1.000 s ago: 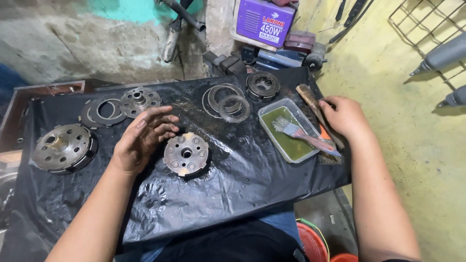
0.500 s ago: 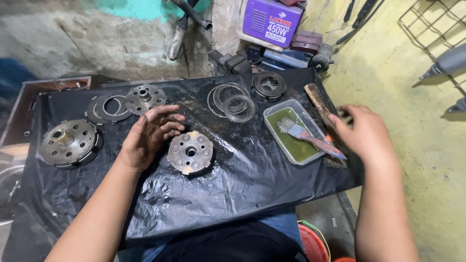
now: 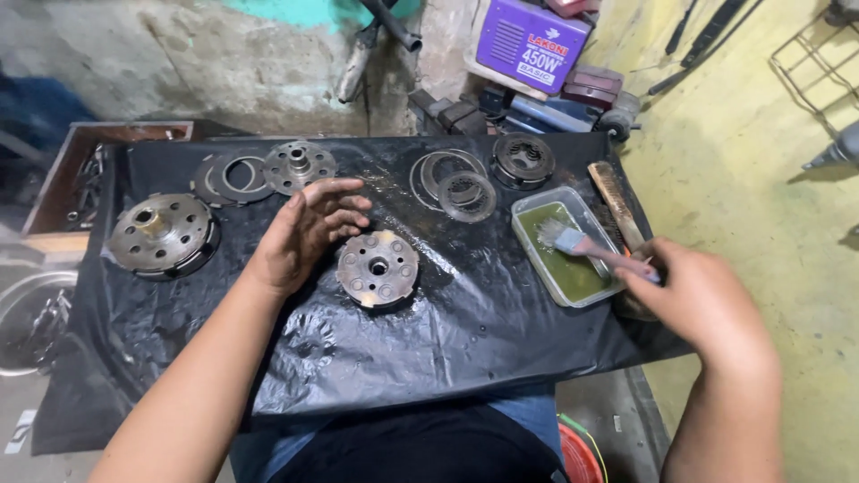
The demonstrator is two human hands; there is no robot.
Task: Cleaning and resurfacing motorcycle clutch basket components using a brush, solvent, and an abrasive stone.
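Note:
My left hand hovers with fingers spread just left of a round metal clutch plate with bolt holes, which lies on the black plastic sheet. My right hand grips the handle of a paintbrush. The brush's bristles rest over a shallow clear tray of green liquid.
A clutch drum lies at the left. Friction rings, a hub, more rings and a round part line the back. A wire brush sits beside the tray, and a purple box behind.
My right hand slid toward me along the sheet's right edge and took hold of the paintbrush handle. My left hand stayed by the clutch plate.

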